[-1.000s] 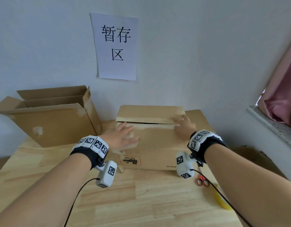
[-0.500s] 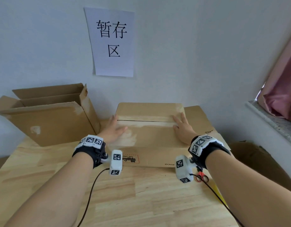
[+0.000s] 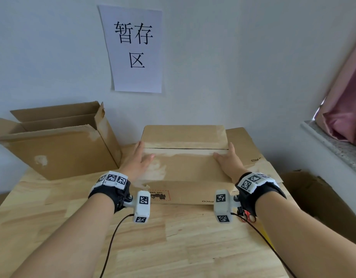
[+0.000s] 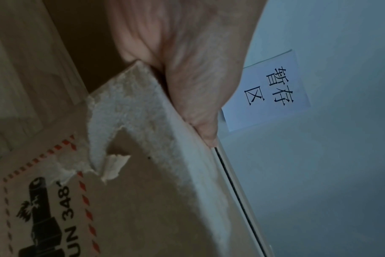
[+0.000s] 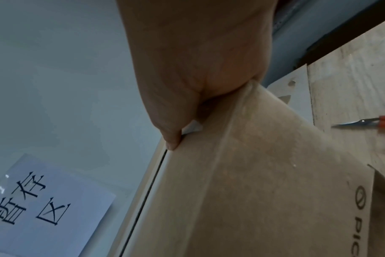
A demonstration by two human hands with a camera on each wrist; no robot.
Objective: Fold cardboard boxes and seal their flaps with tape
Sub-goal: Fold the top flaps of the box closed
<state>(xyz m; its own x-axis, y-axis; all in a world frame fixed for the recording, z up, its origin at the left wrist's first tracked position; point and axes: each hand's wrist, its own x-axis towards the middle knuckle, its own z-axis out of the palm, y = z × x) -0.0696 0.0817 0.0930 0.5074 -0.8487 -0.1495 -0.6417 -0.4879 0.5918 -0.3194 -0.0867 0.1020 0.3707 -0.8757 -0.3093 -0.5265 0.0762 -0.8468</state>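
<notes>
1. Pressing flat, the left hand (image 3: 137,165) and right hand (image 3: 227,163), fingers straight, hold the cardboard box (image 3: 185,167) flaps down between them.
2. Left wrist view: the thumb (image 4: 200,97) lies on the box's corner (image 4: 143,90).
3. Right wrist view: scissors (image 5: 371,122) lie just right of the hand.

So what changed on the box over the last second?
The far flap of the brown cardboard box came down to meet the near flap, leaving only a thin dark seam. The left hand and right hand slid outward to the box's ends and now press flat there; no tape is on the seam yet. The open cardboard box and red-handled scissors stayed put.
</notes>
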